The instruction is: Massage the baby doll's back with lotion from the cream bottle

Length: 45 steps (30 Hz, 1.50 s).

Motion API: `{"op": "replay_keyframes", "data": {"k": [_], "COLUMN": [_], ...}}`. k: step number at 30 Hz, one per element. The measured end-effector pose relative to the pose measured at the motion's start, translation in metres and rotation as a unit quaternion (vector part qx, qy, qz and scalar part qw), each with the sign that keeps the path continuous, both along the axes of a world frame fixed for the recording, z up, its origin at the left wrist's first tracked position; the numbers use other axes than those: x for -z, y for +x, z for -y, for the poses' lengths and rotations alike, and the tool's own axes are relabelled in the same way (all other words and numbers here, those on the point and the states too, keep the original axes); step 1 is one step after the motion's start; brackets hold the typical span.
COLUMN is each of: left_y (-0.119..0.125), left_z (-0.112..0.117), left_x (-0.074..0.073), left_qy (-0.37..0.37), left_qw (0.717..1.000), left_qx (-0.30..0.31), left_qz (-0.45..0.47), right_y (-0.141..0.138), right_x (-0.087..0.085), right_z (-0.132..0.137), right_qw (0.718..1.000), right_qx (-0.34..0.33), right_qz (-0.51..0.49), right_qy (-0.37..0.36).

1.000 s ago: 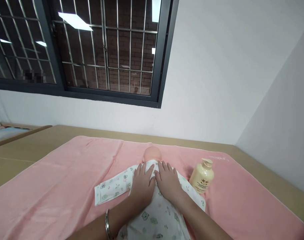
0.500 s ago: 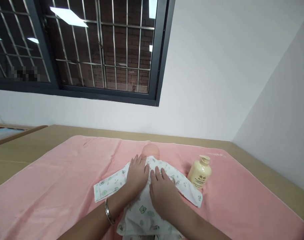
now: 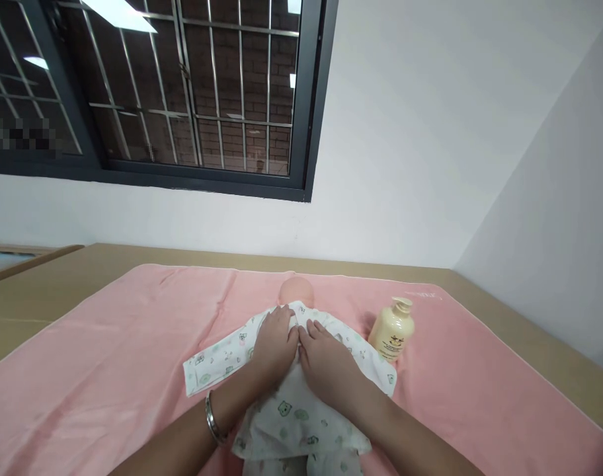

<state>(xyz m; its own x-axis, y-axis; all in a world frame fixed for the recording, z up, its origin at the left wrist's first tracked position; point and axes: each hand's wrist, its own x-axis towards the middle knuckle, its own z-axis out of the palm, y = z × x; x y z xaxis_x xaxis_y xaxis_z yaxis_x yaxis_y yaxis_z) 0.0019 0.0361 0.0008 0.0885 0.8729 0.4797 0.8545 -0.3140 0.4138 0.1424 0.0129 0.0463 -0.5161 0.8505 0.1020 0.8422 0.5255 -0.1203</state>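
Observation:
A baby doll [image 3: 296,291] lies on its back on a pink towel, its bald head toward the wall. It wears a white baby top [image 3: 301,410] with green animal prints, sleeves spread out to both sides. My left hand [image 3: 276,340], with a silver bangle [image 3: 212,418] at the wrist, has its fingers bent on the upper chest of the top, just below the neck. Beside it my right hand [image 3: 326,360] is curled on the front of the top, its fingertips close to the left thumb. Both hands appear to pinch the cloth, though their fingertips are partly hidden.
A pale yellow pump bottle [image 3: 393,330] stands right of the doll, by the sleeve end. The pink towel [image 3: 108,357] covers most of the wooden tabletop [image 3: 53,277]. Behind it rise a white wall [image 3: 391,165] and a barred window [image 3: 207,92].
My hands have drawn closer together at the chest, and their fingers, earlier stretched over the top, are now bent inward. The view has shifted slightly.

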Motion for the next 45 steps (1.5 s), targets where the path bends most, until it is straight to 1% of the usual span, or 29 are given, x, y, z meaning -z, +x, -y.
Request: {"op": "replay_keyframes", "data": {"k": [1, 3, 5, 6, 8, 10, 11, 13, 15, 17, 19, 21, 23, 26, 28, 30, 32, 34, 36, 38, 41, 43, 44, 45], "left_y": [0.0, 0.004, 0.009, 0.012, 0.014, 0.01, 0.007, -0.001, -0.006, -0.006, -0.003, 0.001, 0.002, -0.001, -0.004, -0.007, -0.008, -0.006, -0.003, 0.002, 0.007, 0.006, 0.003, 0.0], "left_z": [0.0, 0.005, 0.013, 0.017, 0.019, 0.015, 0.01, 0.0, -0.008, -0.011, -0.01, -0.008, -0.007, -0.011, -0.016, -0.021, -0.025, -0.025, -0.02, -0.01, 0.005, 0.005, 0.002, -0.003], "left_x": [0.002, 0.008, 0.014, 0.016, 0.016, 0.012, 0.01, 0.006, 0.003, 0.004, 0.008, 0.015, 0.022, 0.028, 0.027, 0.024, 0.02, 0.019, 0.02, 0.023, 0.024, 0.022, 0.019, 0.017], "left_qy": [0.008, 0.052, 0.088, 0.093, 0.084, 0.065, 0.053, 0.024, -0.008, -0.025, -0.019, -0.006, 0.006, 0.017, 0.013, -0.008, -0.029, -0.033, -0.022, -0.008, -0.008, -0.025, -0.039, -0.058], "left_qw": [1.0, 0.998, 0.993, 0.992, 0.994, 0.997, 0.998, 0.999, 0.998, 0.997, 0.997, 0.997, 0.997, 0.998, 0.997, 0.996, 0.995, 0.997, 0.998, 1.0, 1.0, 1.0, 0.999, 0.998], "left_qx": [0.006, 0.019, 0.017, 0.012, 0.006, 0.015, 0.024, 0.032, 0.017, -0.018, -0.057, -0.074, -0.062, -0.025, -0.003, 0.011, 0.011, 0.009, 0.011, 0.01, -0.003, -0.003, 0.0, 0.003], "left_qz": [-0.006, -0.043, -0.08, -0.086, -0.076, -0.047, -0.028, 0.013, 0.052, 0.067, 0.054, 0.036, 0.036, 0.059, 0.076, 0.091, 0.093, 0.076, 0.051, 0.028, 0.003, 0.001, 0.008, 0.022], "right_y": [0.002, 0.005, 0.008, 0.008, 0.005, 0.002, 0.0, 0.0, 0.001, 0.002, 0.003, 0.002, 0.0, -0.002, -0.005, -0.008, -0.011, -0.011, -0.008, -0.002, 0.004, 0.004, 0.002, -0.001], "right_x": [-0.002, -0.005, -0.005, -0.003, 0.0, 0.002, 0.002, -0.002, -0.006, -0.005, 0.001, 0.01, 0.018, 0.021, 0.022, 0.023, 0.025, 0.026, 0.024, 0.02, 0.014, 0.013, 0.014, 0.016], "right_z": [-0.001, -0.011, -0.024, -0.027, -0.027, -0.017, -0.011, -0.002, -0.003, -0.013, -0.026, -0.036, -0.041, -0.037, -0.029, -0.021, -0.013, -0.011, -0.016, -0.029, -0.049, -0.051, -0.046, -0.04], "right_qw": [1.0, 0.998, 0.995, 0.995, 0.998, 0.998, 0.998, 0.998, 0.999, 0.996, 0.994, 0.992, 0.993, 0.994, 0.994, 0.994, 0.995, 0.996, 0.997, 0.998, 0.993, 0.989, 0.99, 0.993], "right_qx": [0.008, 0.04, 0.078, 0.087, 0.065, 0.004, -0.022, -0.036, -0.012, 0.034, 0.077, 0.101, 0.103, 0.104, 0.105, 0.101, 0.091, 0.078, 0.063, 0.057, 0.102, 0.132, 0.131, 0.115], "right_qz": [-0.02, -0.053, -0.056, -0.044, -0.004, 0.036, 0.044, 0.023, -0.024, -0.058, -0.067, -0.067, -0.063, -0.04, -0.017, 0.001, 0.01, 0.009, -0.008, -0.032, -0.049, -0.044, -0.039, -0.035], "right_qy": [-0.007, -0.015, -0.015, -0.008, 0.02, 0.046, 0.05, 0.042, 0.04, 0.052, 0.047, 0.02, 0.001, 0.008, 0.021, 0.038, 0.051, 0.052, 0.043, 0.019, -0.03, -0.041, -0.034, -0.02]}}
